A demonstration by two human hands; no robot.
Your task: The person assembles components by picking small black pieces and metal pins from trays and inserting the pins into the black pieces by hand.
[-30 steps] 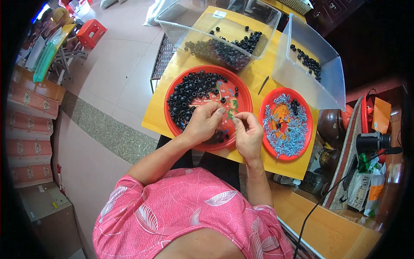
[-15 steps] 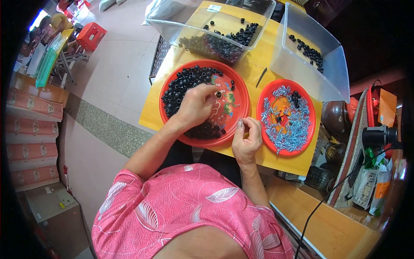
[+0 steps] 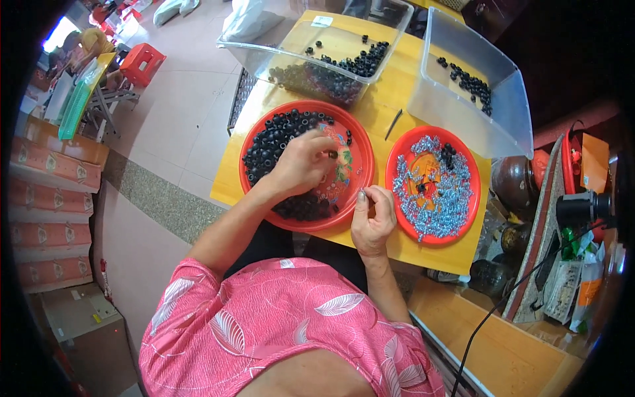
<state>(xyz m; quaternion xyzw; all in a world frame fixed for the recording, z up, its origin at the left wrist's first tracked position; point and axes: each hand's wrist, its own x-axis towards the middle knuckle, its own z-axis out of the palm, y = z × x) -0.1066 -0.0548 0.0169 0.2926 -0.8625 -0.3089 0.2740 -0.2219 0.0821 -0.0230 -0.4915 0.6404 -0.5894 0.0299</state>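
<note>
My left hand (image 3: 305, 159) is over a round red tray (image 3: 366, 178) with a printed floral bottom. Its fingers are closed on a small black round knob (image 3: 332, 155). Many more black knobs (image 3: 271, 142) are heaped on that tray's left side. Between the two trays, above the table edge, my right hand (image 3: 374, 221) pinches thumb and forefinger together. A tiny pale glint shows at the fingertips, too small to name. Beside this hand, a second red tray (image 3: 473, 192) holds many small silvery screw-like pieces (image 3: 450, 212) and a few black knobs (image 3: 448, 156).
Two clear plastic bins (image 3: 264, 56) (image 3: 473, 49) with black knobs stand at the back of the yellow table (image 3: 228, 178). A thin dark strip (image 3: 393, 124) lies between bins and trays. A black cable (image 3: 493, 304) hangs at the right. A red stool (image 3: 142, 63) stands far left.
The left fingers have closed over the black knob, which showed more openly before. The right hand keeps its pinch. The whole view has shifted slightly.
</note>
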